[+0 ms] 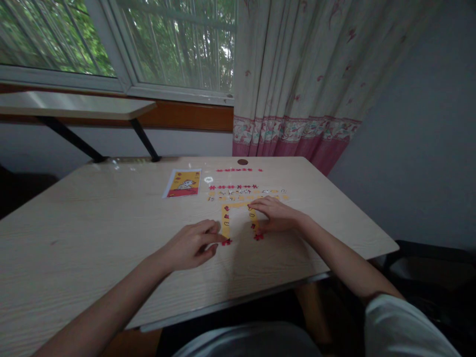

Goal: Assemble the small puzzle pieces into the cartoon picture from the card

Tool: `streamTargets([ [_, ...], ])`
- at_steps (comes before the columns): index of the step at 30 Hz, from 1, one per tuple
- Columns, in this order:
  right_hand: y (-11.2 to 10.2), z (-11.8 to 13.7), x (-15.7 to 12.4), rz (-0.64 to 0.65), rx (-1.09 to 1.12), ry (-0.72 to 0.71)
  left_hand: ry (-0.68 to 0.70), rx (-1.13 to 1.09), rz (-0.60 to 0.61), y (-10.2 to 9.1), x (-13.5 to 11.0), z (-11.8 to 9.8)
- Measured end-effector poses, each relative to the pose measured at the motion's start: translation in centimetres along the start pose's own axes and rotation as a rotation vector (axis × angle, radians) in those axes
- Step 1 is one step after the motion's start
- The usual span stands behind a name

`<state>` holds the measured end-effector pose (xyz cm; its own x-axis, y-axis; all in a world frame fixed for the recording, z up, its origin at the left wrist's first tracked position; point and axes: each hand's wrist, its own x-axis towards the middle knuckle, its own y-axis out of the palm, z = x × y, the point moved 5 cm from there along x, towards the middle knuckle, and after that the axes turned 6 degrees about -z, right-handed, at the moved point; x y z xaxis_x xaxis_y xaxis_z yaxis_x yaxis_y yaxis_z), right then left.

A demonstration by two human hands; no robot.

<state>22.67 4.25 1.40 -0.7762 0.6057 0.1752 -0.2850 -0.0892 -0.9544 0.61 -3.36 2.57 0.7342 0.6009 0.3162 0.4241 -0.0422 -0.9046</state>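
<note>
Left hand (195, 244): just left of the puzzle frame (225, 230); its index finger touches a red end piece (226, 242), the rest loosely curled, gripping nothing, perhaps steadying that end.
Right hand (278, 215): along the frame's right side; fingers spread, no grip visible, seemingly to keep that edge aligned.
Puzzle frame: yellow sides lie on the surface (92, 223), near side open.
Loose yellow pieces (274, 191): rows just beyond the frame, probably for easy reach.
Picture card (183, 185): beyond-left of the frame, apparently for reference.
Red pieces (238, 187): rows beyond the frame, seemingly colour-sorted.
</note>
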Motion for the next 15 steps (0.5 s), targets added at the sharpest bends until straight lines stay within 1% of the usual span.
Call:
streamTargets([
  [10,-0.01,-0.09,-0.01,-0.002,0.01,0.002,-0.003,0.001,0.029,0.21,-0.1,0.04],
  [12,-0.03,-0.11,-0.03,0.003,0.014,0.003,-0.015,0.002,0.016,0.17,-0.07,0.09],
  [15,-0.12,-0.22,-0.08,0.007,0.015,0.006,-0.066,0.012,-0.04,-0.14,0.04,0.6],
])
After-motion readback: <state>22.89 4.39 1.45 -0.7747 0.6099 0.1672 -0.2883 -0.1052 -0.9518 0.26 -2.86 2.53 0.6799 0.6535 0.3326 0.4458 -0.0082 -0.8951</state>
